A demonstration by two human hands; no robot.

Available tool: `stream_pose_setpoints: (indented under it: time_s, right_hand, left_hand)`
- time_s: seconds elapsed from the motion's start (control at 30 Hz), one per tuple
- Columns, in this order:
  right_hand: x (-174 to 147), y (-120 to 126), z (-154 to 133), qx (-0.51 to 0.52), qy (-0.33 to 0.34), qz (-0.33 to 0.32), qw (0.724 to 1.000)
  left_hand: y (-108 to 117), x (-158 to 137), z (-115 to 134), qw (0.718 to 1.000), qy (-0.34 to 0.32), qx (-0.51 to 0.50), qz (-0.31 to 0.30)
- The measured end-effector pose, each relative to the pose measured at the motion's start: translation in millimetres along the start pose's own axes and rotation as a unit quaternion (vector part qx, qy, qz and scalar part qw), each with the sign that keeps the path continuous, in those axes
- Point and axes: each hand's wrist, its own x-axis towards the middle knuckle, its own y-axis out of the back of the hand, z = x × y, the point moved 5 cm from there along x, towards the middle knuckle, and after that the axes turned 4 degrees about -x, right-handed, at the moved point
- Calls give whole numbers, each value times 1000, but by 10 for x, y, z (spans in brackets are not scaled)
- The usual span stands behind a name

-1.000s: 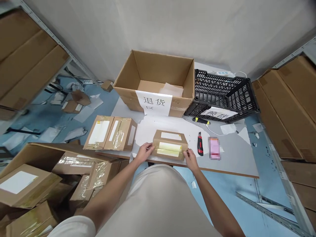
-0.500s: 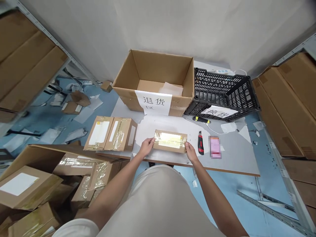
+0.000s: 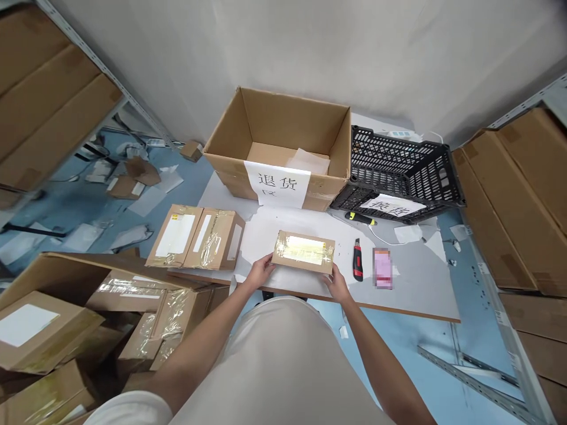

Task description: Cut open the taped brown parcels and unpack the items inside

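A small taped cardboard box [image 3: 303, 251] with a white label on top is held between my hands at the front of the table. My left hand [image 3: 260, 271] grips its left end, and my right hand [image 3: 336, 284] grips the right end near the lower corner. Fingertips of both hands are partly hidden by the box. To its right lies a red and black utility knife [image 3: 358, 260], and beyond that a pink, blurred-out rectangular item [image 3: 383, 268]. Two more taped boxes, one left [image 3: 174, 236] and one right [image 3: 215, 239], stand side by side on the left of the table.
At the back stand a large open carton [image 3: 230, 177] with a paper sign and a black plastic crate [image 3: 398, 177]. A yellow and black tool [image 3: 360, 218] lies before the crate. Several parcels fill a big carton [image 3: 57, 262] at lower left. Shelves flank both sides.
The small box has been raised slightly and tilted, showing more of its front side. Both hands have shifted lower around its ends. The camera view has turned slightly.
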Motion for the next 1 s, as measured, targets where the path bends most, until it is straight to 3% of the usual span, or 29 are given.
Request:
stream_pose_setpoints:
  time_s: [0.17, 0.37, 0.7, 0.87, 1.0]
  right_hand:
    - [30, 38, -289, -27, 13, 11, 999]
    - [100, 157, -479, -171, -21, 36, 984]
    - [260, 84, -311, -149, -60, 40, 986]
    - [54, 132, -36, -44, -41, 33, 998]
    - [-131, 51, 83, -57, 2, -3, 998]
  left_hand:
    - [50, 19, 233, 998, -7, 66, -9]
    - [104, 129, 482, 972, -16, 232, 41]
    - [86, 350, 250, 978, 32, 202, 52]
    - [183, 150, 20, 988, 56, 139, 36]
    - [155, -80, -158, 992, 61, 114, 0]
